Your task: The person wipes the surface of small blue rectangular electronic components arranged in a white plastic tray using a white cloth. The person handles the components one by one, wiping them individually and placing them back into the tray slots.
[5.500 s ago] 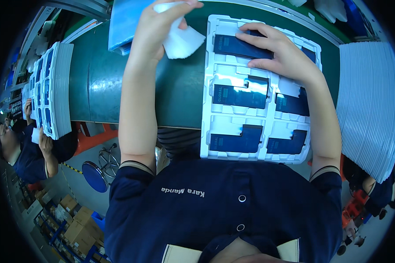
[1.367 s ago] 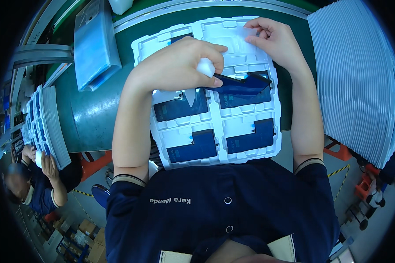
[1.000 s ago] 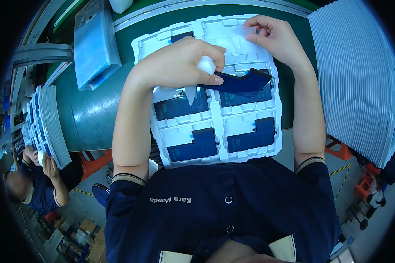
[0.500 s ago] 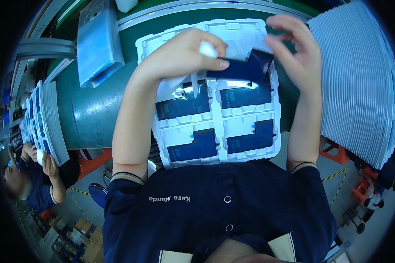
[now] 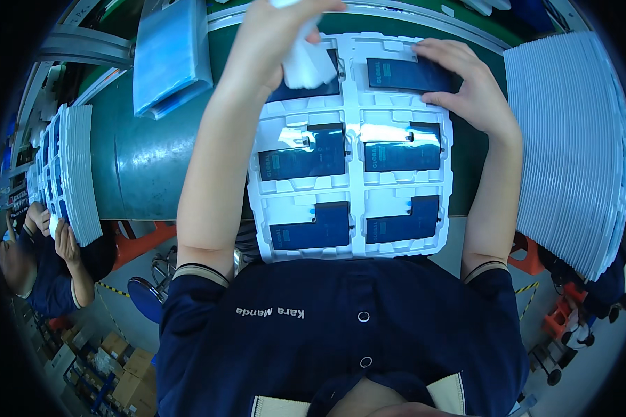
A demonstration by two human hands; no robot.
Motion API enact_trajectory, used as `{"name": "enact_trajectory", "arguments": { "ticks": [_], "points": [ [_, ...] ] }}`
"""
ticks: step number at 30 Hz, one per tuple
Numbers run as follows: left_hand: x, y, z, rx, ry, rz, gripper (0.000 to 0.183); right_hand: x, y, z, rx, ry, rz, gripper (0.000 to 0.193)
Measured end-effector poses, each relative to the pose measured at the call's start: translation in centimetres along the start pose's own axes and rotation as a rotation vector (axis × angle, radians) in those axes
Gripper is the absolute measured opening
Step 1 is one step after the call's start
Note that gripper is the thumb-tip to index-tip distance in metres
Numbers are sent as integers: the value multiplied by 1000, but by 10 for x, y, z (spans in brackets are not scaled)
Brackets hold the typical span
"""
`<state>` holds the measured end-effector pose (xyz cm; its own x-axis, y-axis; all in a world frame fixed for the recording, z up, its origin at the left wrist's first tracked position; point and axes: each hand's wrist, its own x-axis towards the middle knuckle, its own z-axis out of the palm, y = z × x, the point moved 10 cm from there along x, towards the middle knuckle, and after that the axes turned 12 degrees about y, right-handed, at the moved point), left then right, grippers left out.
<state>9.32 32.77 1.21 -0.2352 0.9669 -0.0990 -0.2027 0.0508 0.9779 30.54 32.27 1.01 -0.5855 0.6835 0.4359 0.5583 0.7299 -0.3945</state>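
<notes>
While the left hand (image 5: 275, 35) clenches a white cloth (image 5: 307, 64) at the tray's (image 5: 355, 149) far-left pocket, right hand (image 5: 466, 87) fingers spread flat, gripping nothing, on far-right dark panel (image 5: 403, 73).

One white moulded plastic tray (image 5: 355, 149) lies in the centre of the frame, divided into six compartments in two columns of three. Six dark blue flat rectangular parts (image 5: 302, 154) sit in it, one per compartment, the upper left one partly hidden. One white crumpled cloth (image 5: 307, 64) is at the top centre. Two stacks of white trays show: one at the right edge (image 5: 570, 139), one at the left edge (image 5: 66, 174). One pale blue plastic-wrapped packet (image 5: 168, 55) lies upper left.
</notes>
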Motion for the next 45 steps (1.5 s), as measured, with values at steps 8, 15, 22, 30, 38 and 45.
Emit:
{"name": "enact_trajectory", "arguments": {
  "ticks": [8,15,22,30,38,45],
  "points": [
    [5,6,-14,-112,21,27,11,-6,7,26,47,-105,2,46],
    [-4,-1,8,-285,-121,-74,17,-16,11,19,-7,-6,50,34],
    [-75,-10,43,-469,-259,-67,39,-35,-54,18,1265,261,661,46],
    [-130,-40,34,-399,-250,-164,24,-89,-73,41,1348,289,902,16],
    [-130,-44,23,-373,-82,-227,21,-104,-46,22,1096,423,912,16],
    [-142,-21,45,1003,-370,521,37,-108,2,-14,986,530,765,15]
  ]
}}
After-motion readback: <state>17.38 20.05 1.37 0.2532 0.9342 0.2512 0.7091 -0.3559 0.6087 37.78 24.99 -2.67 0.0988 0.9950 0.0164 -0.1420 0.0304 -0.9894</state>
